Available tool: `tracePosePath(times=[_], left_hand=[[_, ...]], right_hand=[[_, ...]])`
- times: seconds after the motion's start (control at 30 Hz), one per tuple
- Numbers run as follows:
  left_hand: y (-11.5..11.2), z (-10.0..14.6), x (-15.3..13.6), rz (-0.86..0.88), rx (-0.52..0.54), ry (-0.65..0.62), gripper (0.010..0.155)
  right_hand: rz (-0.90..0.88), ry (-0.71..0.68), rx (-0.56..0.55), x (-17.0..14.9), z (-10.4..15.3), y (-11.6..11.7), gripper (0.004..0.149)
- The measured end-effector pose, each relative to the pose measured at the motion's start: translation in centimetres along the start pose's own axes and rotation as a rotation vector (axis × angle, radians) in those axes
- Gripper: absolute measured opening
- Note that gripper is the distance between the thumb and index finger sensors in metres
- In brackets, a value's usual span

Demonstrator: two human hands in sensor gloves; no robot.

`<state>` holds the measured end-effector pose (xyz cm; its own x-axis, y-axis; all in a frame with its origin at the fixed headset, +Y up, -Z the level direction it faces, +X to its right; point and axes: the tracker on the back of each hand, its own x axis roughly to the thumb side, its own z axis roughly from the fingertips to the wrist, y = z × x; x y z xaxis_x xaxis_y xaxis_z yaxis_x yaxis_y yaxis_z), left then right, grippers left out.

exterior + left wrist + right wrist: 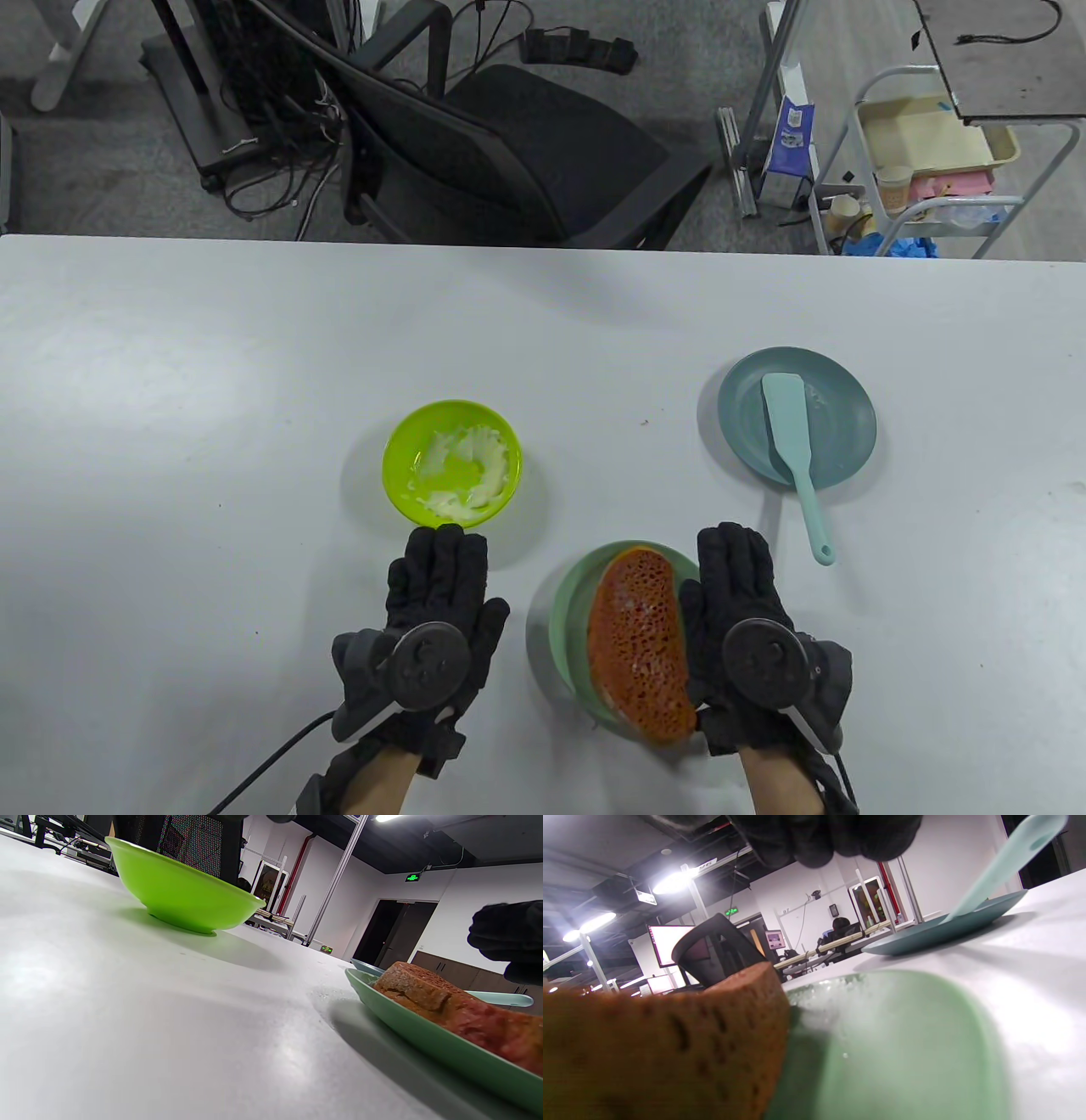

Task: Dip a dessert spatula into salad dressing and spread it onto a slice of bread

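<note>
A porous orange-brown bread slice (pixel 638 647) lies on a light green plate (pixel 567 611) near the front edge; it also shows as the bread slice (pixel 449 1005) and bread slice (pixel 661 1043). The pale teal dessert spatula (pixel 793 446) rests in a blue-grey plate (pixel 848 416), handle pointing toward me. White salad dressing (pixel 462 475) smears the lime green bowl (pixel 400 458). My left hand (pixel 437 594) lies flat on the table just in front of the bowl, holding nothing. My right hand (pixel 738 603) rests flat over the green plate's right rim beside the bread, fingers straight.
The white table (pixel 212 407) extends far to the left and back. Beyond its far edge stand a black office chair (pixel 517 144), cables and a metal cart (pixel 933 161). The spatula handle (pixel 819 543) overhangs the blue-grey plate close to my right fingertips.
</note>
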<state>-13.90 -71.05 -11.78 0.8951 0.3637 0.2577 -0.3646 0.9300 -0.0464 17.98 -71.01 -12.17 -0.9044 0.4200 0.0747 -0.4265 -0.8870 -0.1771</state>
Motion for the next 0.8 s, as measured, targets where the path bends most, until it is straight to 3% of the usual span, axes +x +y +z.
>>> tracePosePath(times=[0.8], left_hand=[[-0.13, 0.12, 0.22, -0.016, -0.007, -0.008, 0.071]], right_hand=[[-0.030, -0.010, -0.039, -0.10, 0.45, -0.41, 0.061]])
